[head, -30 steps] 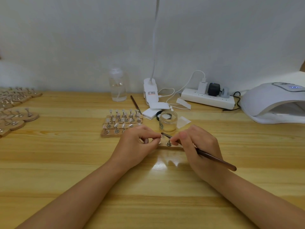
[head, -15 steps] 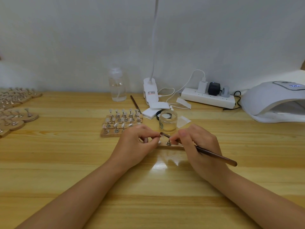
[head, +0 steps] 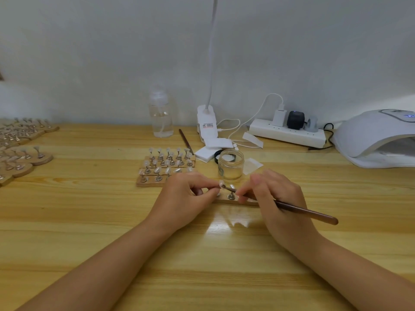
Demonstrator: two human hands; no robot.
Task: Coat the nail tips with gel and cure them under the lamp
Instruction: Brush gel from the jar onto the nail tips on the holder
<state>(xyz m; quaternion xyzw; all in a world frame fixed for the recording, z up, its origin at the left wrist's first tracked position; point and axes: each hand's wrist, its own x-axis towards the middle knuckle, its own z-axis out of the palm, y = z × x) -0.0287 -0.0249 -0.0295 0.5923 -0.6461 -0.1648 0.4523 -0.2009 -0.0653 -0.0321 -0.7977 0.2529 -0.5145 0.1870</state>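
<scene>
My left hand [head: 184,198] pinches a small nail-tip stand, its pale nail tip [head: 221,183] showing just past my fingertips. My right hand [head: 278,198] grips a brown gel brush [head: 307,213], whose bristle end touches that nail tip. Under both hands lies a narrow wooden strip [head: 235,201] with another metal stand [head: 231,195] on it. An open glass gel jar [head: 230,166] stands just behind my hands. The white curing lamp [head: 377,140] sits at the far right of the table.
A wooden block with several nail-tip stands [head: 166,167] lies left of the jar. More holders [head: 20,151] crowd the left edge. Behind are a clear bottle [head: 161,117], a spare brush [head: 186,138], white pads [head: 213,149], a clip lamp base [head: 207,125] and a power strip [head: 287,133].
The brush tip has shifted slightly left onto the nail tip held by my left hand, and the brush handle has tilted a little. Both hands stay in place.
</scene>
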